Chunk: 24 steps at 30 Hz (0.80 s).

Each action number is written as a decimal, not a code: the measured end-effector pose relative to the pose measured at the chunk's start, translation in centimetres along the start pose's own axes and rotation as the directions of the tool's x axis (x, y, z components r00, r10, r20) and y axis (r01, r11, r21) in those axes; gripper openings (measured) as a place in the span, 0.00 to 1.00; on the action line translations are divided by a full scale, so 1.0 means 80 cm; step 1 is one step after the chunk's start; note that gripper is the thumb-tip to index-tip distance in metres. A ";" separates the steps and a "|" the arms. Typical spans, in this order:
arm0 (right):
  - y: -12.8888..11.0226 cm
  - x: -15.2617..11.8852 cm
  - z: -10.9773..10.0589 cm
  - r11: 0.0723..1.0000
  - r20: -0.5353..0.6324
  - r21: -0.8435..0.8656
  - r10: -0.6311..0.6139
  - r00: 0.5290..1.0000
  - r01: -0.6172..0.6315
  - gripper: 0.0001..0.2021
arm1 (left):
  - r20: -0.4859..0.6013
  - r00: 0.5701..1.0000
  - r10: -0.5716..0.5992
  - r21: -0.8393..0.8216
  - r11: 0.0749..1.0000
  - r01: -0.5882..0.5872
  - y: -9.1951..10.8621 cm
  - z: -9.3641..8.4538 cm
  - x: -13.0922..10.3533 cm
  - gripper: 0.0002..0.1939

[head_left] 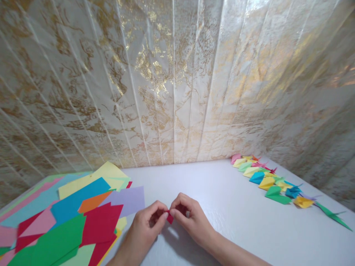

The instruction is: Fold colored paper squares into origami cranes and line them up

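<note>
Red paper (170, 218): pinched it between left hand (146, 224) and right hand (194, 218) at six o'clock. Had coloured sheets (59, 236) at eight, folded shapes (274, 194) at four.

A white table (194, 177) bears loose coloured paper sheets (102, 221) left of the fingers and folded paper pieces (274, 194) beyond them, to the right.

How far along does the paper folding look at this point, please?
Done, by the look of it: the rows of folded colored paper pieces at the right of the table. In hand: a small red paper, pinched between the left hand and right hand. Left: the loose, flat colored sheets at the left look unfolded; how many are meant for folding I cannot tell.
</note>
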State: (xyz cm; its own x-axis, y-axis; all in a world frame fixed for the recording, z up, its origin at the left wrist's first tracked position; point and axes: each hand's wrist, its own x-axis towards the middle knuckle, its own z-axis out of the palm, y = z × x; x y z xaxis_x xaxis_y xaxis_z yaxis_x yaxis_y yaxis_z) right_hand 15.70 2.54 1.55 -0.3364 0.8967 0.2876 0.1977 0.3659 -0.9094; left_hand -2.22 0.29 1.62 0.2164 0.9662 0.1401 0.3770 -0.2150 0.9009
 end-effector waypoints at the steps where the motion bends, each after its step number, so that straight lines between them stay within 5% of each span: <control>1: 0.000 0.000 0.000 1.000 0.000 -0.002 0.004 1.000 -0.004 0.06 | -0.005 1.000 0.018 0.035 0.999 -0.018 0.002 0.000 0.000 0.11; 14: -0.007 -0.005 0.000 0.993 0.027 -0.046 -0.107 0.994 0.108 0.07 | 0.057 0.998 -0.006 0.134 0.991 -0.002 0.011 -0.002 -0.009 0.09; 24: -0.002 -0.001 0.000 0.999 -0.007 0.052 -0.010 1.000 0.010 0.05 | 0.030 0.987 0.160 0.129 0.978 -0.162 0.012 -0.005 -0.003 0.07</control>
State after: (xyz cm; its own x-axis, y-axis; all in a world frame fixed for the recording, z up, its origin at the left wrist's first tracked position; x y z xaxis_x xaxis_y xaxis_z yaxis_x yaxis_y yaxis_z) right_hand 15.71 2.41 1.67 -0.3316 0.8948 0.2990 0.1465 0.3619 -0.9206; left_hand -2.30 -0.12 2.60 0.3005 0.9148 0.2697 0.4497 -0.3853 0.8058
